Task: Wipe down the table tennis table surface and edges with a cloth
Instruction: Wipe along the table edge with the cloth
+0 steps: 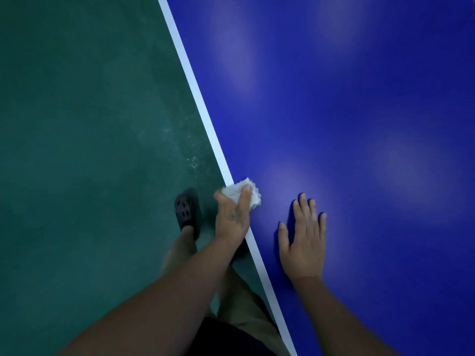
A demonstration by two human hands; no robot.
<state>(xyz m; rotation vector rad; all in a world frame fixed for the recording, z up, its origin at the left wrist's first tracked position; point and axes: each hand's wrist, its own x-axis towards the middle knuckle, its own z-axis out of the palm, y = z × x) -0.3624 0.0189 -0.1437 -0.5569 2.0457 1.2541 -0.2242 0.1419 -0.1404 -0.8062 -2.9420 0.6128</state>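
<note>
While the left hand (232,217) curls round a bunched white cloth (253,195), thumb laid across the top of the wad, the cloth sits on the white edge line (195,91) of the blue table tennis table (347,111), just below the middle of the view. That line runs from eleven o'clock at the top to five o'clock at the bottom, and the tabletop fills the three o'clock side. At about four o'clock from the cloth, near it but apart, the right hand (303,240) lies palm down on the blue surface, fingers straight and a little spread, holding nothing. The green floor (77,124) takes the nine o'clock side. A dark perforated clog (187,210) stands on it at nine o'clock from the left hand.
</note>
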